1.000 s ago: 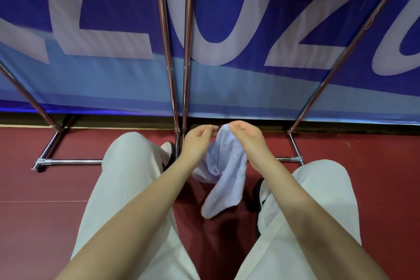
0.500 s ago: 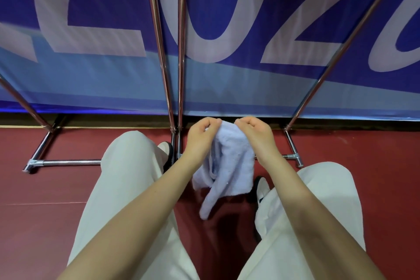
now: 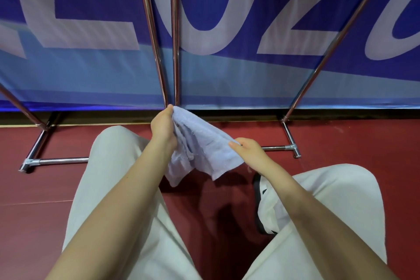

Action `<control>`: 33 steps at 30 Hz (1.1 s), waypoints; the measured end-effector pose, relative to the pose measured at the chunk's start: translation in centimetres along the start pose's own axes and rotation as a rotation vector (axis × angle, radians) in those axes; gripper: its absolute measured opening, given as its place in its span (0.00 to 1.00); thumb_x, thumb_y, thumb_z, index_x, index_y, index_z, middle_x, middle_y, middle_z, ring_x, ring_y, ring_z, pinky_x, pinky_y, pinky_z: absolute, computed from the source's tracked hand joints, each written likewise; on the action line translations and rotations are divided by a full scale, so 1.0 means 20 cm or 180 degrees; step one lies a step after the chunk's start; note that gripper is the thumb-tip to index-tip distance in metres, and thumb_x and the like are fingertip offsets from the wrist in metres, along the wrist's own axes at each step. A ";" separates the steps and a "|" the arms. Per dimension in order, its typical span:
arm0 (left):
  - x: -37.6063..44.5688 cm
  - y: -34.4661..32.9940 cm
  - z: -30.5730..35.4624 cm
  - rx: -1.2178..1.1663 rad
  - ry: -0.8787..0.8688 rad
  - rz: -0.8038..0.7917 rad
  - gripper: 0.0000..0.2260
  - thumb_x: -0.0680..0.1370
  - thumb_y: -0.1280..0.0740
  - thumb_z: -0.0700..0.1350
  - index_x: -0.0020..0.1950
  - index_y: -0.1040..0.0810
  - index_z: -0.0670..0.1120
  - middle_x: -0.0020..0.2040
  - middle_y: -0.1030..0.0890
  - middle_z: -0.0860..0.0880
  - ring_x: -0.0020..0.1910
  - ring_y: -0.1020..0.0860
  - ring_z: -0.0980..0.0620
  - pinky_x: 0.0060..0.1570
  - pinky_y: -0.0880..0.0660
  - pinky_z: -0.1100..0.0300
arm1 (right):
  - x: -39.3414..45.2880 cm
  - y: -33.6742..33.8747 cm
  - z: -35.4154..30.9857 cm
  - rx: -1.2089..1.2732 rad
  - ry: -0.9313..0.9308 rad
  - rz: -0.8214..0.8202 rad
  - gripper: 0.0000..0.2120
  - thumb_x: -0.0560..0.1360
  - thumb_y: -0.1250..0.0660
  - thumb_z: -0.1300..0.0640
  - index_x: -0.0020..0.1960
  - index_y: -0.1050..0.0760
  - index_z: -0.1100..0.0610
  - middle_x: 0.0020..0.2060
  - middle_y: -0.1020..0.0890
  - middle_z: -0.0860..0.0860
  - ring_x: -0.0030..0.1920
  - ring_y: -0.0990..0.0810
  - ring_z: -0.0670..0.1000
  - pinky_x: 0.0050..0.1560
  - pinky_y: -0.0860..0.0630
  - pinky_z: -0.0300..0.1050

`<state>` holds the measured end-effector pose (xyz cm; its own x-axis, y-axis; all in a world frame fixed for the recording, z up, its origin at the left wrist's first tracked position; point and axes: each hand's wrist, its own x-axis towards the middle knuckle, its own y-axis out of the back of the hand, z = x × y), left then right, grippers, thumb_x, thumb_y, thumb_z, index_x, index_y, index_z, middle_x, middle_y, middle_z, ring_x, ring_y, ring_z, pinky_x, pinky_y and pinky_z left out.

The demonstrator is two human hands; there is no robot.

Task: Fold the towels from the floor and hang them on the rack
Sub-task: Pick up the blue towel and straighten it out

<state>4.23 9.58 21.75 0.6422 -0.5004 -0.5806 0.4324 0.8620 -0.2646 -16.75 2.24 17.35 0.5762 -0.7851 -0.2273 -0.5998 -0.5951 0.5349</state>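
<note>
Your left hand point(image 3: 162, 126) pinches the pale blue terry towel point(image 3: 200, 150) at its top corner; your right hand point(image 3: 248, 151) pinches its right edge; it hangs above the red floor point(image 3: 34, 200), near the chrome rack point(image 3: 175, 52).

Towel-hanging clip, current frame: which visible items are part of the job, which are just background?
Job: pale blue towel, left hand and right hand each gripping it, chrome rack.
Background: blue banner, red floor, shoe.
</note>
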 end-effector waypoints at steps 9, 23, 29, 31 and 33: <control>0.06 0.03 -0.05 0.1449 -0.0827 0.0077 0.13 0.82 0.42 0.48 0.41 0.24 0.48 0.41 0.24 0.50 0.45 0.27 0.51 0.49 0.31 0.59 | -0.04 0.06 -0.04 0.1669 -0.0355 0.1045 0.07 0.81 0.40 0.57 0.48 0.26 0.58 0.39 0.24 0.47 0.41 0.27 0.44 0.44 0.30 0.35; -0.03 -0.03 -0.12 0.1206 -0.0625 -0.0055 0.14 0.78 0.42 0.42 0.31 0.31 0.48 0.32 0.31 0.50 0.36 0.33 0.49 0.37 0.37 0.57 | 0.02 0.06 -0.04 0.0685 -0.0604 0.1669 0.07 0.78 0.45 0.61 0.43 0.30 0.56 0.37 0.26 0.49 0.41 0.27 0.53 0.36 0.33 0.41; -0.06 -0.10 -0.08 0.1301 -0.0170 0.0037 0.13 0.78 0.43 0.37 0.33 0.34 0.41 0.37 0.33 0.43 0.32 0.37 0.48 0.41 0.37 0.58 | 0.03 0.07 -0.09 0.1109 -0.0603 0.1984 0.13 0.79 0.43 0.62 0.63 0.30 0.57 0.49 0.27 0.49 0.50 0.29 0.49 0.51 0.31 0.42; -0.07 -0.11 -0.13 0.1399 -0.0387 -0.0094 0.08 0.78 0.42 0.38 0.43 0.25 0.43 0.40 0.26 0.48 0.37 0.30 0.50 0.47 0.33 0.59 | 0.04 0.07 -0.10 0.1221 -0.0505 0.1941 0.14 0.79 0.42 0.62 0.63 0.28 0.57 0.52 0.26 0.50 0.54 0.27 0.49 0.57 0.32 0.43; -0.10 -0.11 -0.17 0.1451 -0.0564 -0.0334 0.08 0.75 0.40 0.39 0.47 0.23 0.48 0.40 0.23 0.49 0.39 0.27 0.49 0.47 0.32 0.60 | 0.05 0.06 -0.13 0.1344 -0.0405 0.1840 0.09 0.78 0.42 0.63 0.51 0.23 0.56 0.48 0.22 0.50 0.52 0.24 0.52 0.53 0.28 0.45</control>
<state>-0.15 9.04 20.80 0.6609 -0.6229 -0.4186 0.7077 0.7028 0.0717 -15.42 1.08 19.92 0.0488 -0.9927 -0.1099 -0.9668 -0.0746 0.2443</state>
